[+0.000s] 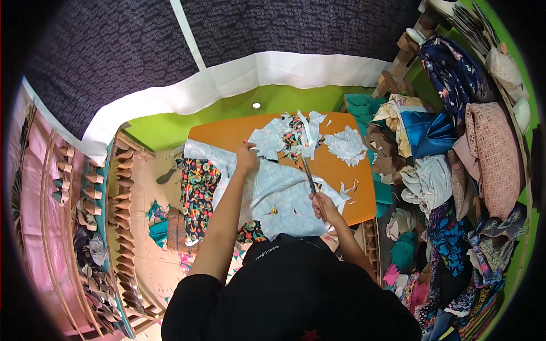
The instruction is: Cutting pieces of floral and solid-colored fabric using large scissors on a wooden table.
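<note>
A large floral fabric (267, 190), black with bright flowers on one face and pale grey-blue on the other, lies pale side up across the orange table (210, 133). Its dark patterned side (200, 196) shows where it hangs over the left edge. My left hand (246, 157) is closed at the cloth's far edge, its fingertips small and partly hidden. In my right hand (324, 207) is a pair of long metal scissors (309, 175), held over the cloth with the blades pointing away from me. Cut fabric pieces (278, 136) lie just beyond the blades.
A pile of pale scraps (346, 146) sits at the table's far right. Heaped fabrics (429, 182) crowd the right side. Racks of wooden shoe forms (124, 216) stand on the left. A dark curtain (296, 34) hangs beyond the table, and scraps litter the floor.
</note>
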A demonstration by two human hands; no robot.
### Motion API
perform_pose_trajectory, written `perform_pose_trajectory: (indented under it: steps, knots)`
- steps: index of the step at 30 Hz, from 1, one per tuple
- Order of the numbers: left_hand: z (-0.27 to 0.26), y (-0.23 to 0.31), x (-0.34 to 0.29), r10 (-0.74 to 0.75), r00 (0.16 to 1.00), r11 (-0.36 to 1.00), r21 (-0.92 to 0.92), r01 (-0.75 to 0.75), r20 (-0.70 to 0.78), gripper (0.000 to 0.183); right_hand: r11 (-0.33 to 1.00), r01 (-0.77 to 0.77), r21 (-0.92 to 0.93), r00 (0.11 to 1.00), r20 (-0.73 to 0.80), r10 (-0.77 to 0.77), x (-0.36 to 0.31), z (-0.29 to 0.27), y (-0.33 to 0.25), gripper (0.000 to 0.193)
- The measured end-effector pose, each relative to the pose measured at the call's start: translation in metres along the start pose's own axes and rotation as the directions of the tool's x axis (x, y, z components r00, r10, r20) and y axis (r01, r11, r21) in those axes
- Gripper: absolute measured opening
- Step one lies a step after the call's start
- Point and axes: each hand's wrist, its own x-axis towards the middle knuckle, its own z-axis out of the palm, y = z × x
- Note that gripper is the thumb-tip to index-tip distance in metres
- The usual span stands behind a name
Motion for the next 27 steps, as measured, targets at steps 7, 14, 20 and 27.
perform_pose_trajectory:
  steps: [7,14,20,27]
  knots:
    - [0.011,0.034,0.001,-0.127,0.985,0.723,0.67,0.17,-0.113,0.065,0.989,0.033,-0.142,0.999,0.015,-0.031,-0.002,0.005,0.014,0.025]
    - [0.01,0.036,0.009,-0.375,0.927,0.788,0.516,0.335,-0.029,0.035,0.977,0.015,-0.213,1.0,-0.02,-0.02,-0.002,0.006,0.009,0.032]
    - [0.005,0.014,0.015,-0.148,0.987,0.888,-0.448,0.107,-0.057,0.015,0.968,0.02,-0.25,1.0,-0.012,-0.024,0.001,0.015,-0.001,0.034]
    - [-0.032,0.092,-0.011,-0.122,0.987,0.733,-0.66,0.163,0.109,0.013,0.972,0.076,-0.223,0.993,0.103,-0.054,-0.001,0.02,-0.017,0.037]
